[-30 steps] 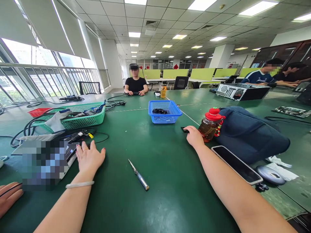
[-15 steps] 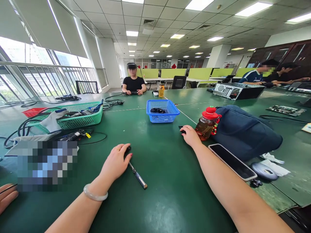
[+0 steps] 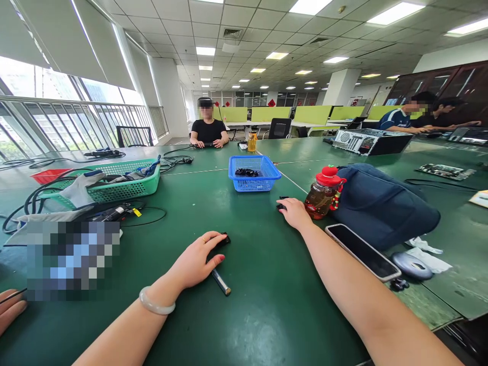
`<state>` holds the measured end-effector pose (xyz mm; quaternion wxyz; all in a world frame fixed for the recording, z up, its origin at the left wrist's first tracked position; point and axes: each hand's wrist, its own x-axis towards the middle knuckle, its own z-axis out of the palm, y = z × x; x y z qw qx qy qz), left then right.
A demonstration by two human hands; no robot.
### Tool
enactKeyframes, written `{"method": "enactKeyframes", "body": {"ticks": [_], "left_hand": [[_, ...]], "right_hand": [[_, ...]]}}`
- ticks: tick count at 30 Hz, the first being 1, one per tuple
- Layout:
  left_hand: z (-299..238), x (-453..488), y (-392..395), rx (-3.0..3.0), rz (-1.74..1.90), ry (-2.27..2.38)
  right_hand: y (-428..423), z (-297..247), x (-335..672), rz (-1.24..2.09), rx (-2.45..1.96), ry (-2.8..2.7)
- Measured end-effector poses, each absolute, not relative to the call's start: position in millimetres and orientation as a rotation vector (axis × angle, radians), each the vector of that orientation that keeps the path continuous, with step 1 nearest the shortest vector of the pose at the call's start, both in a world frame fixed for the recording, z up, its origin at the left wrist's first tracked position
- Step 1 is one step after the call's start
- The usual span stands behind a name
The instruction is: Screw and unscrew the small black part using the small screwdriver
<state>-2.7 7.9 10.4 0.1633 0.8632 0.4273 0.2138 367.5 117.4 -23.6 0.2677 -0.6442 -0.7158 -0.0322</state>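
Note:
My left hand (image 3: 196, 259) lies low over the green table with its fingers curled over a small black part (image 3: 226, 238). Its exact kind is hidden by the fingers. Beneath the thumb, the handle of a screwdriver (image 3: 221, 282) shows; my hand covers the rest of it. Farther right, my right hand (image 3: 296, 212) has its fingertips closed on another small black piece (image 3: 281, 206), mostly covered. Beyond and between both hands stands a blue plastic basket (image 3: 254, 185) with black items (image 3: 247, 173) in it.
Right of my right hand are a red-lidded bottle (image 3: 321, 198), a dark blue bag (image 3: 381, 203), a phone (image 3: 362, 251) and a mouse (image 3: 412, 266). At left sit a green basket (image 3: 148, 183) with gloves and cables. A person (image 3: 209, 131) sits opposite; another's fingers (image 3: 11, 310) show lower left.
My left hand has slid to the right with the small black part, now covering more of the screwdriver. My right hand has shifted slightly left with its black piece.

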Motion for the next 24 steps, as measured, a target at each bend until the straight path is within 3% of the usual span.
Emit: {"method": "enactKeyframes", "body": {"ticks": [8, 24], "left_hand": [[12.1, -1.5, 4.1, 2.475, 0.526, 1.156], [12.6, -5.5, 7.4, 2.47, 0.634, 1.132]], "right_hand": [[106.9, 5.9, 391.5, 0.058, -1.577, -1.459], [100.2, -2.4, 394.0, -0.024, -1.981, -1.706]]}}
